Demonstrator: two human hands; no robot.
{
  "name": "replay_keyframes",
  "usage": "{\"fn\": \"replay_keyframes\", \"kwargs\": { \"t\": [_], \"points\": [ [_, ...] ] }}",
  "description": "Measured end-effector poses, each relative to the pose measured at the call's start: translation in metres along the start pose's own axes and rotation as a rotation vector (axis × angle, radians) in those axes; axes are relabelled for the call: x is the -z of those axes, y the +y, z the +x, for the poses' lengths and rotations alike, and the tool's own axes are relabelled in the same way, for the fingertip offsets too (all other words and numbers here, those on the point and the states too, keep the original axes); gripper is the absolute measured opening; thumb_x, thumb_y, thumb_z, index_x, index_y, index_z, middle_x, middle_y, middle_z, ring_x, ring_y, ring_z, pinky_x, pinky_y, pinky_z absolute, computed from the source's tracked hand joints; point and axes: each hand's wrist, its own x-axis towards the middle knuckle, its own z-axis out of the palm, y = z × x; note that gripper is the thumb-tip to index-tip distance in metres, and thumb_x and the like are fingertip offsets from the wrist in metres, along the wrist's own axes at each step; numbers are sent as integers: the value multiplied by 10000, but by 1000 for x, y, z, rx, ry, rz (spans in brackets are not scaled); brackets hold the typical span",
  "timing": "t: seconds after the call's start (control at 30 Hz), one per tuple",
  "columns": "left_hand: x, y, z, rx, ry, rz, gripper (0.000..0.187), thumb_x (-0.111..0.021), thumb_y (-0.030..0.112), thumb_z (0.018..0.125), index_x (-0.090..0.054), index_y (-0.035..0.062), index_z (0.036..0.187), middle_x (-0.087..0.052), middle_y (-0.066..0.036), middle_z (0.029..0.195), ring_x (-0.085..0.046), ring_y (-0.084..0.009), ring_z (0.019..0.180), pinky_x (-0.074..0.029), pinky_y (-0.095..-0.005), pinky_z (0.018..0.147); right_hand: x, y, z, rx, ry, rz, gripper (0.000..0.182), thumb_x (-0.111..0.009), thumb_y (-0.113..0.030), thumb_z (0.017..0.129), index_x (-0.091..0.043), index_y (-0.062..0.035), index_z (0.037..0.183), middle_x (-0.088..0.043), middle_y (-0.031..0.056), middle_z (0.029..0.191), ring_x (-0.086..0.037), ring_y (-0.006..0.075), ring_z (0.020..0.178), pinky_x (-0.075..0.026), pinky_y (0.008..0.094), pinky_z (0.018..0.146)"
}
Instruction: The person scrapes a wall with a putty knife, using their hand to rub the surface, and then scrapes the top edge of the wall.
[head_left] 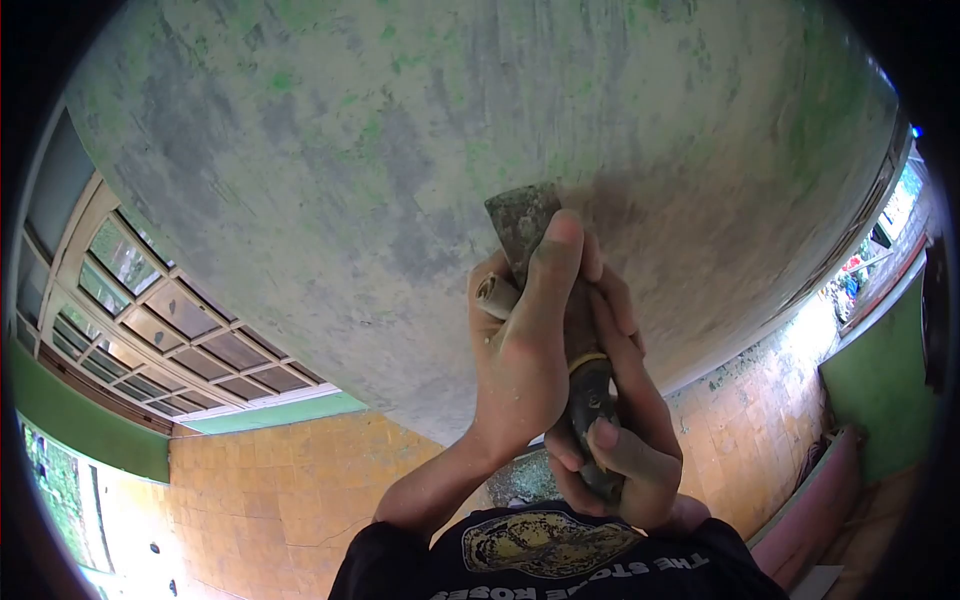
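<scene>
A paint scraper (523, 222) with a worn, stained metal blade lies with its edge against the large grey surface (330, 190), which carries patches and streaks of green paint. My left hand (525, 350) is closed around the scraper near the blade, thumb pressed along it. A small pale rolled piece (495, 296) also pokes out between the left fingers. Lower down, my right hand (640, 450) wraps the dark handle (592, 400), its fingers reaching up along the tool. Both hands are close in front of my chest.
A white-framed paned window (170, 320) stands at the left above a green wall band (90, 420). Yellowish floor tiles (270, 500) spread below. On the right are a green wall (880, 380), a pinkish panel (815, 510) and a bright opening (870, 260).
</scene>
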Motion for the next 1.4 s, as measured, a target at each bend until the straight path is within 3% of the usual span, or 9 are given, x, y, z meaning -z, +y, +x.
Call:
{"fn": "replay_keyframes", "kwargs": {
  "t": [0.1,0.17,0.27,0.9,0.97,1.07,1.2,1.3,1.4],
  "points": [
    [-1,-4,-4,-11,25,65,358,-488,389,1057,-502,85,869,-585,-128,638,-617,-266,536,-529,-378,518,6,2,-1,-54,-12,20,907,-578,-224,906,-51,-87,1632,-572,112,932,-461,92,521,-349,231,454],
    [-7,-6,-5,70,75,-89,416,-568,430,1034,-508,71,832,-594,-103,633,-614,-198,553,-510,-332,522,7,-1,-1,-47,20,-63,907,-584,-238,911,-54,-90,1632,-563,145,1209,-489,89,578,-355,232,456],
    [-10,0,3,61,1,-100,429,-564,451,1032,-501,74,837,-598,-109,643,-627,-213,559,-524,-346,526,0,-10,7,-1,55,-113,981,-597,-349,840,-94,4,1605,-518,175,1218,-513,79,554,-383,213,371],
    [-35,-20,-2,101,91,-161,449,-511,469,1050,-479,81,827,-580,-112,628,-639,-246,572,-527,-355,534,31,-25,-6,-96,-2,8,995,-595,-274,832,-31,-40,1618,-538,175,1163,-504,94,588,-379,213,375],
    [-34,-21,-1,76,81,-180,440,-511,459,1053,-482,81,829,-580,-110,629,-636,-243,571,-529,-362,530,41,-25,-7,-113,-131,44,865,-572,-209,960,-39,-38,1620,-568,132,1085,-436,66,563,-334,214,465],
    [-30,-33,1,49,130,41,495,-398,526,1064,-447,96,825,-549,-126,598,-635,-294,523,-549,-391,494,49,-18,-7,-124,-111,-33,847,-552,-192,971,-30,-36,1619,-562,94,944,-415,63,530,-324,214,461],
    [-32,-26,4,41,94,1,487,-399,512,1068,-448,94,823,-550,-123,598,-629,-285,516,-556,-390,497,42,-21,-4,-88,-55,-82,998,-642,-347,893,-29,-32,1615,-561,142,903,-483,102,544,-352,213,373],
    [-34,-25,6,9,102,-6,485,-392,503,1073,-455,89,827,-552,-125,602,-629,-283,517,-560,-392,503,47,-25,0,-97,-111,-99,971,-630,-318,905,-33,-29,1615,-550,121,822,-465,97,515,-329,216,375],
    [-33,-43,-1,37,150,8,482,-373,500,1079,-447,92,832,-543,-121,599,-630,-289,519,-553,-388,504,64,-21,-9,-129,-195,-26,791,-511,-149,985,-52,-28,1618,-553,67,889,-386,57,501,-321,220,461]
  ]
}}
